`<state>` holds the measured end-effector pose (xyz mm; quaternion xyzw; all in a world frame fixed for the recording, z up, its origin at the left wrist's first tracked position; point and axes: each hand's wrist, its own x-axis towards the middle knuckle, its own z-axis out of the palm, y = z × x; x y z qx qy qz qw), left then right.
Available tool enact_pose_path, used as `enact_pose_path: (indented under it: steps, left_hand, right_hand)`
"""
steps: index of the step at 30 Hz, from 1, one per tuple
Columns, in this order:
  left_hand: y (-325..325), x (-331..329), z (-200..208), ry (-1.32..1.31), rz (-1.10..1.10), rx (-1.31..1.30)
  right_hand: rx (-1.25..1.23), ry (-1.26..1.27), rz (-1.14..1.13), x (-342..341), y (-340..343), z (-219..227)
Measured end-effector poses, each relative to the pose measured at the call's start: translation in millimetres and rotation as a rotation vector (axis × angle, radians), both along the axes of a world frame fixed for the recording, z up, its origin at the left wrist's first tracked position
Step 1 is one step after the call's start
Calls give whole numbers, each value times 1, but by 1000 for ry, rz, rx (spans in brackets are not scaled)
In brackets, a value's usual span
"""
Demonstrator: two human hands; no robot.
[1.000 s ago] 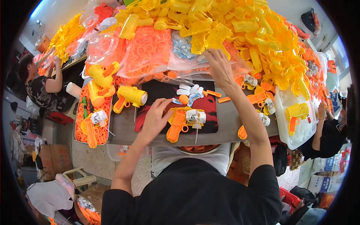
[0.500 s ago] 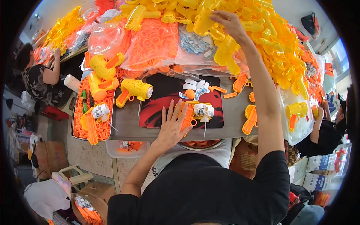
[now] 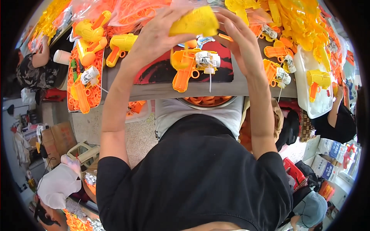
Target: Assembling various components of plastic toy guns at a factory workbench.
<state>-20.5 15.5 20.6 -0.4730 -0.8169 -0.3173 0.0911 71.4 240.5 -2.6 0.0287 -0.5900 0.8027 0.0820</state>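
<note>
In front of me, above the table, my left hand (image 3: pixel 152 42) grips a yellow plastic shell half (image 3: pixel 194 22), its thumb along the lower edge. My right hand (image 3: pixel 242 40) is raised just right of that shell, fingers apart and stretched; whether a fingertip touches it I cannot tell. Below them, a half-open toy gun (image 3: pixel 184 77) with an orange grip lies on the black-and-red mat (image 3: pixel 154 73). A white mechanism (image 3: pixel 208 59) with a thin stem sits in it.
A tray of orange rings (image 3: pixel 73 96) with toy guns on top stands at the left. Right are more half-built guns (image 3: pixel 277 73), a white tub (image 3: pixel 308 92) and heaped yellow shells (image 3: pixel 300 27). A bowl of orange parts (image 3: pixel 206 101) is below the table edge. Other people work nearby.
My right hand has come back from the heap of yellow parts. My left hand has lifted off the toy gun and now holds a yellow shell. The view has shifted.
</note>
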Motion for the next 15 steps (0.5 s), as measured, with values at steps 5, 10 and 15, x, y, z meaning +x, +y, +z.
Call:
enact_pose_path:
  steps: [5, 10, 15]
  left_hand:
    - [-19, 14, -22, -375, -137, -122]
    - [13, 31, -40, -213, -225, -279]
    - [31, 25, -49, -164, -226, -493]
  right_hand:
    - [506, -100, -120, 57, 39, -80]
    - [745, -49, -1, 59, 22, -86]
    - [842, 11, 80, 44, 20, -89]
